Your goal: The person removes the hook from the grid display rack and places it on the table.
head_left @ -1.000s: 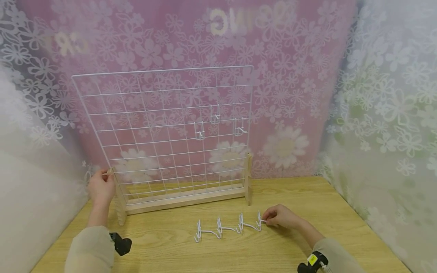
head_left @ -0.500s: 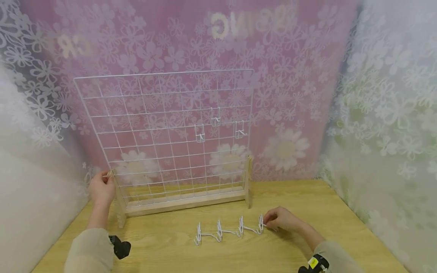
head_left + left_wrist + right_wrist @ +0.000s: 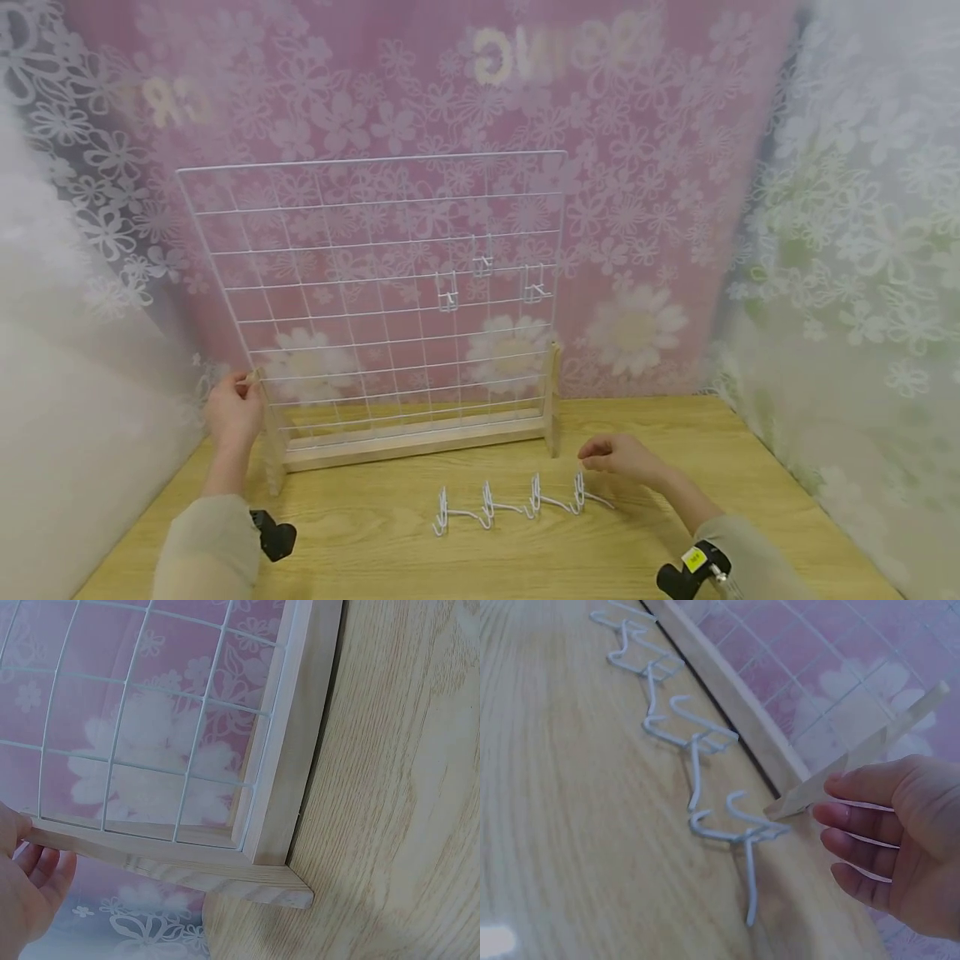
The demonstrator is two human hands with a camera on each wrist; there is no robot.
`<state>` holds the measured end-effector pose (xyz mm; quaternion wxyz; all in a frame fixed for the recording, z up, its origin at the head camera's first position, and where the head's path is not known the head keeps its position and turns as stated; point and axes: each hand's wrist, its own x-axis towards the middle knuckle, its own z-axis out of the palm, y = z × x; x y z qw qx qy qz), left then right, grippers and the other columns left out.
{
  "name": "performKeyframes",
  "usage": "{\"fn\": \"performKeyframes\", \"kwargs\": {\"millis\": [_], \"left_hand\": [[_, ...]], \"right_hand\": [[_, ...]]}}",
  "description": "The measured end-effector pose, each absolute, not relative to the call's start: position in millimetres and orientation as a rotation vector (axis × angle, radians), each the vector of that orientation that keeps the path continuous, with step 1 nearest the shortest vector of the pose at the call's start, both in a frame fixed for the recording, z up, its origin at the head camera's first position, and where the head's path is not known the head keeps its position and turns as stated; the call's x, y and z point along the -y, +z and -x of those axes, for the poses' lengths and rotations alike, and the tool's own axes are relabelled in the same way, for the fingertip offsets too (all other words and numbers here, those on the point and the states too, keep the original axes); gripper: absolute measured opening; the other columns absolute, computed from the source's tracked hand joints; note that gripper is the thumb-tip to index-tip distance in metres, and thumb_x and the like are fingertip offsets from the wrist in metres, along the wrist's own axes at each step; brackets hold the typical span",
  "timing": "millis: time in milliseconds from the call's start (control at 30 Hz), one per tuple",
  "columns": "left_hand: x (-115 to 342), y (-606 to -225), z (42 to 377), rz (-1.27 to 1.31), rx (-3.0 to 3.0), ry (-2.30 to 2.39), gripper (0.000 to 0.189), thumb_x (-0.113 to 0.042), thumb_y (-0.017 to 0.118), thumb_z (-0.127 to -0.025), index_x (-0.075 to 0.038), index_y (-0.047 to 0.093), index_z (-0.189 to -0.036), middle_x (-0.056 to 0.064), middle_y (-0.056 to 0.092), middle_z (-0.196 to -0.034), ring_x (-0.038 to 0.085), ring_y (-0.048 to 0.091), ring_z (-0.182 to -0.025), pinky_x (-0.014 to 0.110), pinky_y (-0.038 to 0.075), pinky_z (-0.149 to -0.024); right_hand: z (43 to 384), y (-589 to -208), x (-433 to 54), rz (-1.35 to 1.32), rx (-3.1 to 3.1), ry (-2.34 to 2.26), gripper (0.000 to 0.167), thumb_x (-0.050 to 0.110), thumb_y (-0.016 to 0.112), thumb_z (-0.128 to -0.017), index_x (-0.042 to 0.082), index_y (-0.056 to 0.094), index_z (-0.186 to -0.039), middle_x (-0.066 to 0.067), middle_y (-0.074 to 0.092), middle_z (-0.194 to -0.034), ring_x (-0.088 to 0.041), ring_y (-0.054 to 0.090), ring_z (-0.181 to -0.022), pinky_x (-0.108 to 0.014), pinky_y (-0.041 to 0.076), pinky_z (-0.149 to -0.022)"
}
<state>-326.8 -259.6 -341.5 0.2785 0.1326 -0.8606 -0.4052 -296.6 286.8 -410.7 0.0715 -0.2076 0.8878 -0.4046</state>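
Note:
A white wire grid panel (image 3: 375, 341) stands upright in a wooden base (image 3: 420, 443). My left hand (image 3: 234, 408) grips the top of the base's left wooden post (image 3: 150, 862), thumb and fingers on either side of it. Several white wire hooks stand in a row on the table in front of the base. My right hand (image 3: 622, 460) is just above and behind the rightmost hook (image 3: 748, 834), with nothing in its fingers. In the right wrist view its loosely bent fingers are apart from that hook.
Three more wire hooks hang on the right part of the grid, one of them a hook (image 3: 447, 298) at the left. The wooden table (image 3: 360, 550) ends at a pink flowered curtain (image 3: 645, 250) behind and pale sheets at both sides.
My right hand has let go of the rightmost hook and risen slightly away from it. The hook stays standing in the row. My left hand keeps its grip on the post.

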Motion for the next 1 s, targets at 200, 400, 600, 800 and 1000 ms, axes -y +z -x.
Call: {"fn": "performKeyframes", "kwargs": {"millis": [200, 400, 600, 800, 1000], "left_hand": [[257.8, -342.1, 325.6, -0.349, 2.296, -1.118, 0.033, -0.007, 0.042, -0.094, 0.012, 0.046, -0.122, 0.031, 0.051, -0.103, 0.043, 0.049, -0.092, 0.052, 0.041, -0.077], [258.4, -342.2, 325.2, -0.335, 2.277, -1.106, 0.031, -0.005, 0.043, -0.093, 0.012, 0.047, -0.118, 0.031, 0.051, -0.100, 0.044, 0.049, -0.090, 0.052, 0.040, -0.076], [258.3, -341.4, 326.1, -0.332, 2.278, -1.103, 0.031, -0.005, 0.043, -0.093, 0.012, 0.047, -0.119, 0.031, 0.052, -0.101, 0.044, 0.049, -0.091, 0.052, 0.040, -0.078], [258.9, -341.0, 326.6, -0.329, 2.271, -1.106, 0.032, -0.005, 0.043, -0.093, 0.011, 0.047, -0.120, 0.031, 0.052, -0.102, 0.044, 0.049, -0.092, 0.053, 0.040, -0.079], [258.5, -341.2, 326.4, -0.334, 2.282, -1.110, 0.032, -0.006, 0.043, -0.094, 0.012, 0.047, -0.121, 0.031, 0.052, -0.102, 0.044, 0.049, -0.092, 0.052, 0.040, -0.079]], "right_hand": [[303.2, -390.8, -277.8, 0.588, -2.638, -1.297, 0.032, 0.018, 0.058, -0.092, -0.006, 0.059, -0.113, -0.016, 0.063, -0.100, -0.030, 0.057, -0.089, -0.047, 0.048, -0.076], [311.3, -365.7, -264.8, 0.609, -2.694, -1.337, 0.035, 0.017, 0.058, -0.092, -0.009, 0.057, -0.114, -0.013, 0.064, -0.098, -0.027, 0.059, -0.087, -0.038, 0.049, -0.074], [316.4, -345.2, -250.7, 0.607, -2.759, -1.359, 0.034, 0.020, 0.058, -0.091, -0.007, 0.060, -0.113, -0.015, 0.065, -0.099, -0.023, 0.059, -0.084, -0.035, 0.049, -0.071], [318.9, -328.1, -234.1, 0.600, -2.778, -1.394, 0.034, 0.025, 0.057, -0.092, -0.001, 0.061, -0.114, -0.012, 0.065, -0.098, -0.025, 0.059, -0.087, -0.039, 0.049, -0.076], [322.1, -315.5, -218.2, 0.580, -2.762, -1.478, 0.036, 0.028, 0.057, -0.093, 0.002, 0.060, -0.117, -0.011, 0.065, -0.099, -0.025, 0.058, -0.089, -0.045, 0.048, -0.080]]}}
